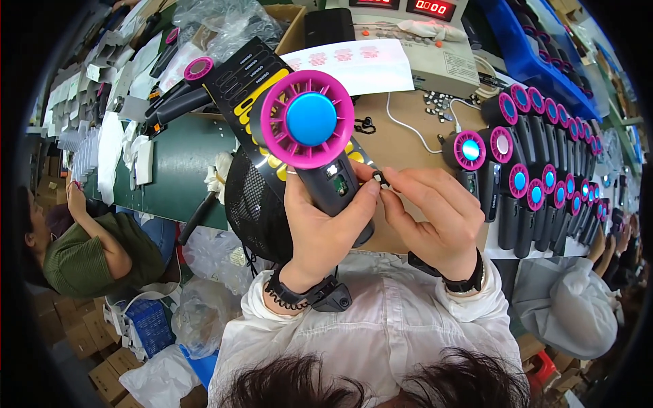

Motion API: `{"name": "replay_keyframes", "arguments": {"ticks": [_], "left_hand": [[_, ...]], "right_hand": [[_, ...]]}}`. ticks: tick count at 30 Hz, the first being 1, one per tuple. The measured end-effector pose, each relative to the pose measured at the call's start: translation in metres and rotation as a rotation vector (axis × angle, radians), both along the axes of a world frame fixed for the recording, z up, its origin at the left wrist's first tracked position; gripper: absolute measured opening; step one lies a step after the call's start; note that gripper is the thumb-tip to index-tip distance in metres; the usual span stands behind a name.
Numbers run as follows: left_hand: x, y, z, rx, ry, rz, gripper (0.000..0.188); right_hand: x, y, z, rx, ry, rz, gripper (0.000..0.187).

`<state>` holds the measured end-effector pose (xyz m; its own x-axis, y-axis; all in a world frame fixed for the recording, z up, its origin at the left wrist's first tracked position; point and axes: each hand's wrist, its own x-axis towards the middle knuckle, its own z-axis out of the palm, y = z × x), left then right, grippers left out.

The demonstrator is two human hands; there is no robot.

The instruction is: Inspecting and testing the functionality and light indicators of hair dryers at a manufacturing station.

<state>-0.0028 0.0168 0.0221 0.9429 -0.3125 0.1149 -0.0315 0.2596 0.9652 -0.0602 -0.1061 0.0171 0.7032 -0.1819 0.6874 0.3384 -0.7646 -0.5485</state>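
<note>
My left hand (320,231) is wrapped round the dark grey handle of a handheld fan (324,182). Its round head, with a magenta ring and a blue centre, faces up. A small opening in the handle shows something green inside. My right hand (435,221) pinches a small black piece (381,179) with a pale spot, just beside the handle; my left thumb tip is close to it. Under the fan lie a black and yellow sheet of stickers (248,81) and a black mesh object (253,204), both partly covered.
Rows of similar fans (537,194) stand on the right, before a blue bin (517,61). A cabled fan (469,151) is nearest my right hand. Behind are a device with red digits (435,54) and a white printed sheet (367,64). A person (85,251) sits on the left.
</note>
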Motion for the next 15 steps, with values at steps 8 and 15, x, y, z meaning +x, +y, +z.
{"name": "replay_keyframes", "arguments": {"ticks": [8,15], "left_hand": [[-0.001,-0.010,0.002,-0.033,0.191,-0.114,0.039],[0.000,-0.015,-0.003,-0.128,0.267,-0.245,0.050]], "right_hand": [[-0.005,-0.016,-0.002,0.014,0.015,0.003,0.026],[-0.007,-0.026,-0.001,0.167,0.055,0.052,0.025]]}}
